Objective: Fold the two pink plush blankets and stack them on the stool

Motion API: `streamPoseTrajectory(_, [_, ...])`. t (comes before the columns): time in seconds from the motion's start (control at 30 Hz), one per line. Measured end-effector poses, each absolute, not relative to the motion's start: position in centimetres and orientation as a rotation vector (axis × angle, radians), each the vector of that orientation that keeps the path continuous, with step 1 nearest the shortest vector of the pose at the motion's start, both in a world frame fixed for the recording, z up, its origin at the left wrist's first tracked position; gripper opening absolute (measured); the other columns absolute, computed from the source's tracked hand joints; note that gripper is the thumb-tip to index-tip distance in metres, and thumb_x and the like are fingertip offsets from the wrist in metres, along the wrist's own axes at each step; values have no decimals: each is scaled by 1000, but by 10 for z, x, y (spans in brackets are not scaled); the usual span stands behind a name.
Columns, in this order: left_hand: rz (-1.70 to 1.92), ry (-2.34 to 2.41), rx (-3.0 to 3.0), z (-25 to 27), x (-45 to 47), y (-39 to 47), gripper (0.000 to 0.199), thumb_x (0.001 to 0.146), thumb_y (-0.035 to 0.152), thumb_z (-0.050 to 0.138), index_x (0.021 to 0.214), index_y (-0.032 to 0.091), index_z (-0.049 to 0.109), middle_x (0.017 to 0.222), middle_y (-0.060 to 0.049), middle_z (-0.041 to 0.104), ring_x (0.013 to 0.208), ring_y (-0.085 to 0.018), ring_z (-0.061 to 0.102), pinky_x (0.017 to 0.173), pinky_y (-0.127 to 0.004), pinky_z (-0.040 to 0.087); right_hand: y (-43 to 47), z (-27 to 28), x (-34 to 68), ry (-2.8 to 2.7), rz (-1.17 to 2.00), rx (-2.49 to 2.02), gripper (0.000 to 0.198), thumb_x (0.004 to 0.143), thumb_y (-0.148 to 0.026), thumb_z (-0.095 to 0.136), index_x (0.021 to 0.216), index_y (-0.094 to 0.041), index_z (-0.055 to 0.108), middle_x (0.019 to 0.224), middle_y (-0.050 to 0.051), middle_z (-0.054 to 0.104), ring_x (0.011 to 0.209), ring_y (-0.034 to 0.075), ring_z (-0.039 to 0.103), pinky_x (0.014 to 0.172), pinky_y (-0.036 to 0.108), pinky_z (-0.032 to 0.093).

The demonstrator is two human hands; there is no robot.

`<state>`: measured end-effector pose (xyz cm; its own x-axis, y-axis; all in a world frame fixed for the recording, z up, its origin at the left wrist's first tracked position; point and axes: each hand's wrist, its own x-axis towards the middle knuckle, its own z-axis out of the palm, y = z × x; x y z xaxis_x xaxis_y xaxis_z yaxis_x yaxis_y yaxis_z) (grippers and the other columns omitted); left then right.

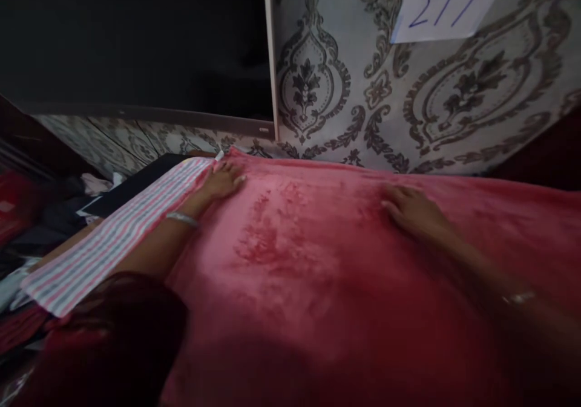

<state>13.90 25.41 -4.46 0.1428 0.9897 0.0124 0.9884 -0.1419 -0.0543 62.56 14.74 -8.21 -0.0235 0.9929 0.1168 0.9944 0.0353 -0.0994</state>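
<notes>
Left hand (pixel 222 181): fingers extended, slightly spread, palm down near red plush blanket's (pixel 290 244) far-left corner. Right hand (pixel 411 210): fingers loosely extended on its far side; neither pinching fabric. Blanket spans centre to right. Striped fabric (pixel 131 231) left, TV (pixel 136 38) far left.

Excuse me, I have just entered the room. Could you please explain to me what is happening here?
A person is handling a large red cloth spread out in front of them, with both bare hands on it. The left hand rests near its far left corner, beside a striped cloth. The right hand is farther right, near the far edge. Both hands look open, without a visible grip on the fabric. Beyond is a patterned wall.
</notes>
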Motion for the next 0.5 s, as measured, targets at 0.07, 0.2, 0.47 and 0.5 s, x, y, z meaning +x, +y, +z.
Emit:
streamPoseTrajectory(0.07, [128,-1810,-2550,-50,150,210,64,102,56,30,160,31,32,170,-6,26,156,-33,18,122,-58,15,94,-95,619,-2272,-60,-1894,58,103,-47,43,156,-24,42,160,15,40,146,38,38,114,57,37])
streamPoseTrajectory(0.2, [117,-1677,-2648,-69,165,138,65,100,58,38,161,37,29,171,-3,24,157,-35,16,123,-55,15,19,-113,605,-2342,-20,-1844,59,104,-52,37,159,-31,35,166,10,31,151,35,29,117,62,31])
streamPoseTrajectory(0.47, [-17,-1798,-2472,-70,148,92,57,103,44,30,155,26,43,165,-10,37,152,-30,30,121,-54,20,-10,-117,619,-2207,-52,-1938,56,102,-45,33,152,-26,47,158,12,46,145,35,40,114,62,34])
streamPoseTrajectory(0.5, [-17,-1860,-2407,-68,134,83,57,103,44,31,156,26,43,164,-10,37,151,-31,31,121,-55,21,-20,-124,632,-2177,-61,-1948,57,100,-46,34,151,-25,48,156,13,47,145,37,41,113,62,35])
